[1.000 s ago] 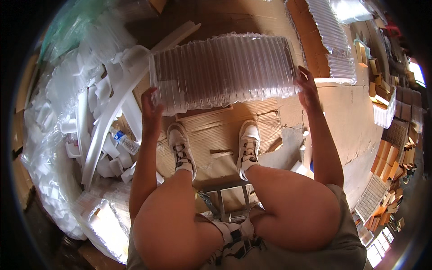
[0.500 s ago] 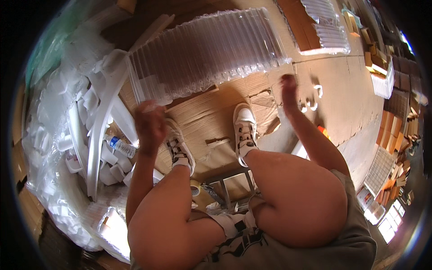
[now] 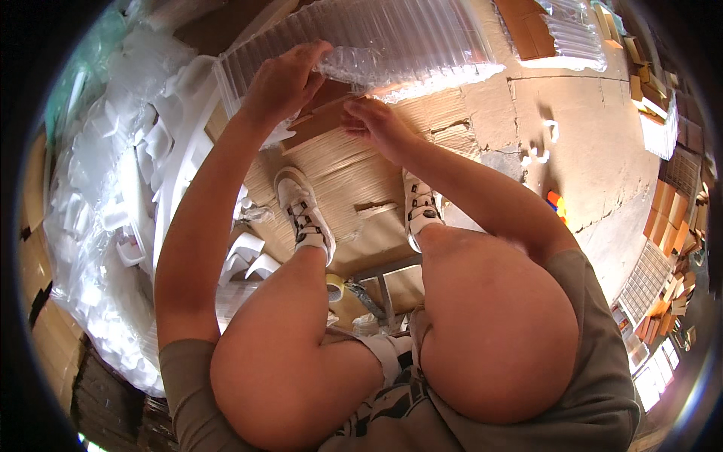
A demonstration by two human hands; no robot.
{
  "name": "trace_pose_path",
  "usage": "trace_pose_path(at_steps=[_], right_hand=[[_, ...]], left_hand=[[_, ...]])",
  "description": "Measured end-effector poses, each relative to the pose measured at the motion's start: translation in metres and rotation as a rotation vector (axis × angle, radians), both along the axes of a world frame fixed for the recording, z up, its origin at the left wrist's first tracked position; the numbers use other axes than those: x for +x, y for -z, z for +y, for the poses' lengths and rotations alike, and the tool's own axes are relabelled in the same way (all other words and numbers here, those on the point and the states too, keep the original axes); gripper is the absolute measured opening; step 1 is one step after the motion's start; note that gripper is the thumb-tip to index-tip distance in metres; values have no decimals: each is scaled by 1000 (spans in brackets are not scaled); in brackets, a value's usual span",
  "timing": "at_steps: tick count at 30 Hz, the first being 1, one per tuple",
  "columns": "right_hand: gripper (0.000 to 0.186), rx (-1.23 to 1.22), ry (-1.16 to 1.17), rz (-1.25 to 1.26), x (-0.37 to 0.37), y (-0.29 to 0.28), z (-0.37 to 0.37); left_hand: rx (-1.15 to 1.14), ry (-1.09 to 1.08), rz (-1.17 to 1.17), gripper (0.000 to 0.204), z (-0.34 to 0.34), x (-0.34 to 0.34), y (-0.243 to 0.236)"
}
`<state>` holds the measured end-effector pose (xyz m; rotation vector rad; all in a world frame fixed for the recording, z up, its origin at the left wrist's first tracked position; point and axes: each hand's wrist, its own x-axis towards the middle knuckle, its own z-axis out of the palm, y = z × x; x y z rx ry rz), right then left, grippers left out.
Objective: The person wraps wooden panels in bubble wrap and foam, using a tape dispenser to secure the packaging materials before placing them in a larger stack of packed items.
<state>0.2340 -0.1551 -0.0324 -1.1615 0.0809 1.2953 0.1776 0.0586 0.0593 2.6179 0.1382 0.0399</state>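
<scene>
— Above the knees, what do the hands do?

— Left hand [image 3: 282,83] is closed around one end of a clear, ribbed sheet of inflated plastic air columns [image 3: 376,41]; the fingers curl over a rolled part of it. The sheet lies across the top of the view, on a flat piece of brown corrugated cardboard [image 3: 361,169].

— And the right one?

— Right hand [image 3: 376,120] is just below the sheet's near edge. Its fingers are bent and close together, touching the cardboard edge and the plastic, but whether they pinch something I cannot tell.

— What is around?

— Two white sneakers [image 3: 305,215] stand on the cardboard. On the person's left is a heap of white foam pieces in clear plastic bags [image 3: 113,226]. A roll of yellowish tape [image 3: 334,286] lies between the legs.
</scene>
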Motion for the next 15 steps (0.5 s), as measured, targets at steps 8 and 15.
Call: trace_pose_path(at_steps=[8, 15], right_hand=[[32, -23, 329, 215, -6, -3, 25], [31, 19, 309, 67, -13, -5, 25]], left_hand=[[-50, 20, -6, 39, 8, 10, -11], [-43, -6, 1, 40, 3, 9, -13]])
